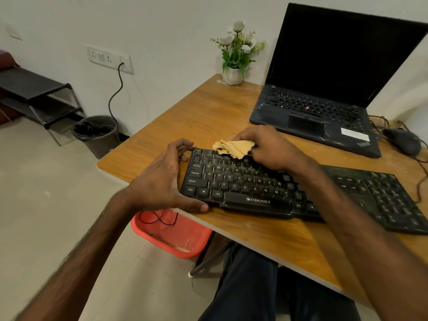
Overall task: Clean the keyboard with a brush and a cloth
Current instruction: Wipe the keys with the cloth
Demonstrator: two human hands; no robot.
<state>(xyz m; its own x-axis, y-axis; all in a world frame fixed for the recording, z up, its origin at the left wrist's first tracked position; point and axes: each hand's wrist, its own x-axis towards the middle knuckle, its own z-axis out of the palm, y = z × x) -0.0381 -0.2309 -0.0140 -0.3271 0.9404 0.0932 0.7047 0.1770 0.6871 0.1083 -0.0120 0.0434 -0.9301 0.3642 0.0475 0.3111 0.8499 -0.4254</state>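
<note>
Left hand (162,181) clamps the black plastic keyboard (243,184) at its frame-left end; right hand (268,147) pinches a crumpled tan cloth (234,148). We judge hard wiping could snag keycaps.

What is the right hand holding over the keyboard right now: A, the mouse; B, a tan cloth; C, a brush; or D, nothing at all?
B: the right hand grips a crumpled tan cloth against the top key rows of the keyboard.
</note>
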